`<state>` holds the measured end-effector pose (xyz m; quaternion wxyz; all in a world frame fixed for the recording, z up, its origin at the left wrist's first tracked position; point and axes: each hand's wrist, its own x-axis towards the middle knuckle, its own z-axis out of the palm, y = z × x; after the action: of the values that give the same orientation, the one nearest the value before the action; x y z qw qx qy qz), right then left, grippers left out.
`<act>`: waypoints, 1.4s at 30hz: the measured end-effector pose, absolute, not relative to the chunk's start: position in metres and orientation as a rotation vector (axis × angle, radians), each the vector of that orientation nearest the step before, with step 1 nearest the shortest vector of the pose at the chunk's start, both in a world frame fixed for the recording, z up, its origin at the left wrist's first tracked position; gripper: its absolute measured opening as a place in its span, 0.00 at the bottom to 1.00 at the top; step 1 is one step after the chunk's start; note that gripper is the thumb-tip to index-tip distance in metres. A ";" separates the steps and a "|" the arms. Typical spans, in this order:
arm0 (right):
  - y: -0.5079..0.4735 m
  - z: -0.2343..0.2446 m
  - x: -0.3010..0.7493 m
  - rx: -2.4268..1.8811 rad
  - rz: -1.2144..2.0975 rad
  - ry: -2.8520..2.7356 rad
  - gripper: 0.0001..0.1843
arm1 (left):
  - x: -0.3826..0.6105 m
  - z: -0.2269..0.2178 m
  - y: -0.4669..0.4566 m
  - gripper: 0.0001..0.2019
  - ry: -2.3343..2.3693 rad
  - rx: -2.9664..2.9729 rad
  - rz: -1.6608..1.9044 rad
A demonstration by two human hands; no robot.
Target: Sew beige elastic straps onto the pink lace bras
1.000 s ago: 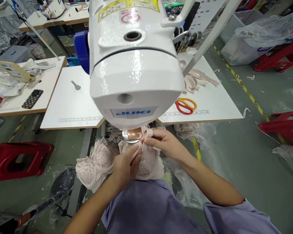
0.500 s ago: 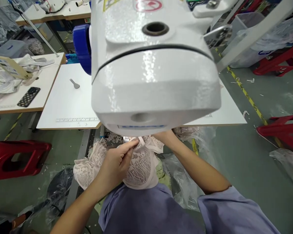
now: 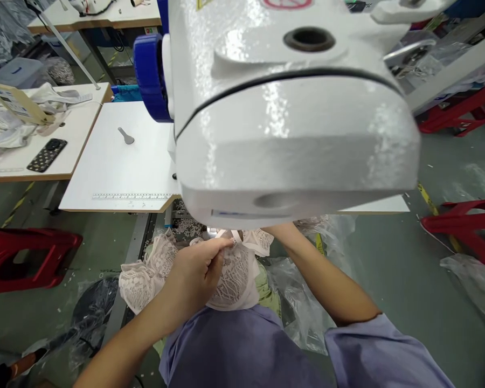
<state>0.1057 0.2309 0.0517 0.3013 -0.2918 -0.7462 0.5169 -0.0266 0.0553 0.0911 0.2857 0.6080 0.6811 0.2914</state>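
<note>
A large white sewing machine head (image 3: 291, 118) fills the upper middle of the view. Below it lies a pale pink lace bra (image 3: 230, 275), draped over my lap. My left hand (image 3: 196, 269) is closed, its fingers pinching the bra's upper edge just under the machine. My right forearm (image 3: 323, 275) reaches up under the machine head; the right hand itself is hidden behind it. More lace fabric (image 3: 139, 277) hangs to the left of my left hand.
A white table (image 3: 117, 167) with a printed ruler along its front edge holds a small grey tool (image 3: 125, 136). A phone (image 3: 47, 154) lies on the left table. Red stools (image 3: 20, 258) stand left and right. Plastic bags (image 3: 295, 302) lie on the floor.
The view has moved closer and right, so the machine head now hides my right hand and the needle area. My left hand stays pinched on the lace bra.
</note>
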 end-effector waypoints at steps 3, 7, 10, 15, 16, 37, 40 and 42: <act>0.223 0.045 0.123 -0.823 1.669 -1.610 0.10 | -0.027 0.085 0.052 0.15 1.784 1.720 0.828; 0.198 0.049 0.157 -0.775 2.119 -1.262 0.11 | -0.028 0.077 0.044 0.14 1.701 1.930 0.921; 0.178 0.064 0.174 -0.717 2.260 -1.353 0.17 | -0.028 0.076 0.039 0.13 1.644 2.095 0.897; 0.162 0.085 0.172 -0.627 2.079 -1.777 0.15 | -0.023 0.080 0.035 0.12 1.492 2.181 0.792; 0.162 0.085 0.170 -0.607 2.080 -1.801 0.14 | -0.022 0.081 0.033 0.11 1.488 2.140 0.756; 0.158 0.063 0.148 -0.781 2.012 -1.487 0.12 | 0.004 0.045 0.034 0.17 1.813 1.830 1.145; 0.174 0.052 0.147 -0.818 1.948 -1.425 0.13 | -0.015 0.058 0.045 0.17 1.831 1.931 1.059; 0.186 0.043 0.145 -0.853 1.914 -1.376 0.14 | -0.022 0.067 0.051 0.16 1.863 1.787 1.029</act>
<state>0.1448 0.1858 0.0428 0.3120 -0.3234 -0.5215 0.7253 -0.0218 0.0508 0.0668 0.1803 0.6325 0.6594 0.3642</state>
